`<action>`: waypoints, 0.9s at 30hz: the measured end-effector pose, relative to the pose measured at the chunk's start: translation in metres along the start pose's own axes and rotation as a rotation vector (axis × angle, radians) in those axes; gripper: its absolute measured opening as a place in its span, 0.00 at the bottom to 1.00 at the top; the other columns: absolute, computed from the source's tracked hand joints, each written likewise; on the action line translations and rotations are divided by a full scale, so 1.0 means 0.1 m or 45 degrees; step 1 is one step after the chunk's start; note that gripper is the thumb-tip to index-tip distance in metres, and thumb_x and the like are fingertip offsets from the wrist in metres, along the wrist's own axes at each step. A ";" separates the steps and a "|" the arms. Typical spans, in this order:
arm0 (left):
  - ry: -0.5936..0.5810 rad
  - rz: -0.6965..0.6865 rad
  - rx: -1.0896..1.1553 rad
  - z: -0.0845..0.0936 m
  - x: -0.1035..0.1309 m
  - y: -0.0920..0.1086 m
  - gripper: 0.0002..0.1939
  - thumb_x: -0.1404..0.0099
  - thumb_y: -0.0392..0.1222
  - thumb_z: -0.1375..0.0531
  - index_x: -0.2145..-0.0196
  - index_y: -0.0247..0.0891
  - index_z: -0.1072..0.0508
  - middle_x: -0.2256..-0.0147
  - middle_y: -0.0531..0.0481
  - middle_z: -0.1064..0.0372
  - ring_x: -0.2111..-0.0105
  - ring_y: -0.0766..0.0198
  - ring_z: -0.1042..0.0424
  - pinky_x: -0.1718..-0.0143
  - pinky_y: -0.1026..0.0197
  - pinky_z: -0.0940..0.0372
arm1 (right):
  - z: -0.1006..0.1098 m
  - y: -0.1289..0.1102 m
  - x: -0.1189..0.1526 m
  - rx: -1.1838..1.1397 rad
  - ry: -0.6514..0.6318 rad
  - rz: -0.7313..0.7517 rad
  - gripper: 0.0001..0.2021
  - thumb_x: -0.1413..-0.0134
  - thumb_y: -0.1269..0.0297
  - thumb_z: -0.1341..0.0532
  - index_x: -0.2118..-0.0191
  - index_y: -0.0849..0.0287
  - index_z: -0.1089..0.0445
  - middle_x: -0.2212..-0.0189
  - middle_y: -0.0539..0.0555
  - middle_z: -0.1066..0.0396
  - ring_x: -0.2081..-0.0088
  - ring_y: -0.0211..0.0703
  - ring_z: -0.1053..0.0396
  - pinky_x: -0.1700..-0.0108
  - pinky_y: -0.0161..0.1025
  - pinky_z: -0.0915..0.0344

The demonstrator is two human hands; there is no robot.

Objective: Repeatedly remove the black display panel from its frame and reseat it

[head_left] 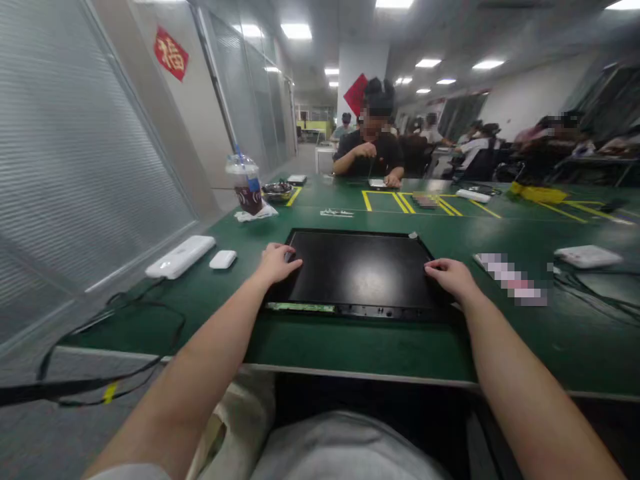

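A black flat screen panel (355,267) lies face up on the green table (360,347), with a green circuit strip (300,307) along the left part of its near edge. My left hand (279,263) grips the panel's left edge, thumb over the top and the other fingers partly hidden at the frame. At the right edge, my right hand (450,275) has its thumb and fingers pressed together on the frame. A small pale piece (413,235) sits at the panel's far right corner.
At the left are a white power strip (183,257), a small white case (223,259) and black cables (165,333). Farther back stand a drink cup (247,187) and a metal bowl (278,192). Another person (367,150) sits opposite. A white box (589,256) lies at the right.
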State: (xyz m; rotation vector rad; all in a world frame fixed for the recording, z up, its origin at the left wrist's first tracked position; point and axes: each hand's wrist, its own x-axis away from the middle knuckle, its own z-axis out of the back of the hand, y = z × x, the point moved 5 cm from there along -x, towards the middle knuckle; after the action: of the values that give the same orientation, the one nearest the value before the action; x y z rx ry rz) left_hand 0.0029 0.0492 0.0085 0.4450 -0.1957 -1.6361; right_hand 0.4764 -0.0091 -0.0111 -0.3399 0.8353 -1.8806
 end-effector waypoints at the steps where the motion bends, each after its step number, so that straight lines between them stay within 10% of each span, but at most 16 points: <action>1: -0.002 0.001 0.006 0.01 0.00 0.00 0.25 0.38 0.52 0.36 0.47 0.37 0.22 0.46 0.37 0.32 0.39 0.45 0.35 0.37 0.51 0.40 | 0.02 0.00 0.00 -0.007 0.011 -0.004 0.07 0.54 0.65 0.33 0.66 0.57 0.19 0.70 0.55 0.21 0.65 0.47 0.26 0.58 0.42 0.32; 16: 0.007 0.165 -0.182 0.13 -0.04 -0.19 0.26 0.31 0.49 0.45 0.43 0.30 0.24 0.39 0.28 0.33 0.40 0.34 0.35 0.42 0.42 0.37 | 0.07 0.24 -0.15 -0.167 0.076 -0.039 0.16 0.52 0.68 0.34 0.55 0.57 0.21 0.57 0.58 0.19 0.56 0.50 0.22 0.47 0.48 0.29; 27: -0.079 0.234 -0.162 0.11 -0.02 -0.18 0.25 0.32 0.53 0.44 0.41 0.45 0.22 0.33 0.38 0.37 0.36 0.29 0.40 0.41 0.32 0.40 | 0.00 0.28 -0.17 -0.029 0.073 -0.038 0.18 0.56 0.67 0.32 0.55 0.58 0.22 0.58 0.60 0.20 0.55 0.52 0.22 0.48 0.47 0.30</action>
State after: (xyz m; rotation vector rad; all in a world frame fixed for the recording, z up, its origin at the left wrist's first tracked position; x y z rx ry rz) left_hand -0.0183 0.0516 0.0119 0.2715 -0.1728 -1.4728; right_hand 0.5038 -0.0011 -0.0282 -0.3150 0.8948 -1.9177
